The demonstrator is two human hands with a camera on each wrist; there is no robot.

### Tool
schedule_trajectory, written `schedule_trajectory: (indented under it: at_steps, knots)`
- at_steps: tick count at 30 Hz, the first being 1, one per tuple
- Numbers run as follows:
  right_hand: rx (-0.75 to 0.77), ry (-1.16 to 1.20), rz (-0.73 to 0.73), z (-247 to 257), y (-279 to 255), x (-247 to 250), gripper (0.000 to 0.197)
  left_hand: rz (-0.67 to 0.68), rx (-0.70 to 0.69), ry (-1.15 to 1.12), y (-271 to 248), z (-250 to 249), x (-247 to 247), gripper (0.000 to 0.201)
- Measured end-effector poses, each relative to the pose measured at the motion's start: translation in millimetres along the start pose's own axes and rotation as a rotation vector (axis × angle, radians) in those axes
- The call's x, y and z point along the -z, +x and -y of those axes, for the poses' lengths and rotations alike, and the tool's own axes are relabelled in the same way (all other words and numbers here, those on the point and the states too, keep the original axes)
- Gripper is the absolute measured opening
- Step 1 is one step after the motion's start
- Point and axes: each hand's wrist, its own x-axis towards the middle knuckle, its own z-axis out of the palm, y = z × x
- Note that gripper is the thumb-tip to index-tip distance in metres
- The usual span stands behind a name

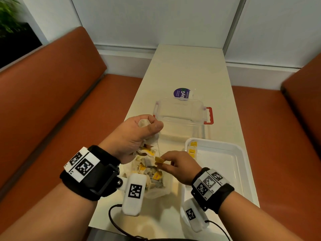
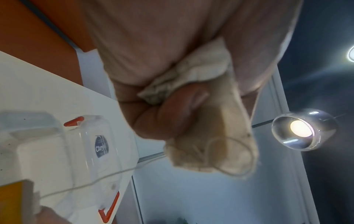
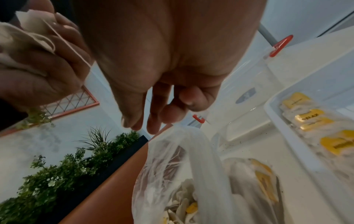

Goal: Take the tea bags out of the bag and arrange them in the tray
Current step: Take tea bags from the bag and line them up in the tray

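The left hand (image 1: 137, 134) is clenching a bunch of tea bags (image 1: 151, 136) above the open plastic bag (image 1: 152, 178) on the worktop (image 1: 182, 70), while the right hand (image 1: 180, 166) is pinching one yellow tag (image 1: 159, 160), with the white tray (image 1: 243, 153) lying just right of that grip.

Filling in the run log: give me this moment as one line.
left hand: grips tea bags | right hand: pinches yellow tag | bag: still holds tea bags | tray: few placed
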Motion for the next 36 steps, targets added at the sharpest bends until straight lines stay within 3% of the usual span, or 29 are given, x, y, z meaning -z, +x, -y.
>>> schedule_trajectory:
  at_steps: [5,11,14,18,23,28,32,36]
  knots:
    - [-0.026,0.193,-0.054,4,-7,11,0.016,-0.062,0.063,-0.126,-2,12,9,0.016]
    - [-0.044,0.325,0.080,9,-11,19,0.016,-0.184,0.182,-0.183,-5,46,23,0.026]
    - [-0.029,0.365,0.103,15,-13,19,0.019,-0.210,0.240,-0.337,-2,58,27,0.028]
    - [0.031,0.303,0.043,25,-13,27,0.021,-0.280,0.351,-0.434,-1,80,33,0.035]
    - [0.174,0.300,-0.082,48,-5,39,0.032,-0.274,0.435,-0.522,-4,103,27,0.041]
    - [0.229,0.334,-0.067,71,6,42,0.038,-0.259,0.435,-0.639,-2,113,18,0.034]
    - [0.249,0.396,-0.065,79,8,44,0.033,-0.239,0.413,-0.597,-2,108,15,0.026]
    - [0.254,0.445,-0.088,80,8,50,0.034,-0.340,0.328,-0.560,0,111,23,0.025]
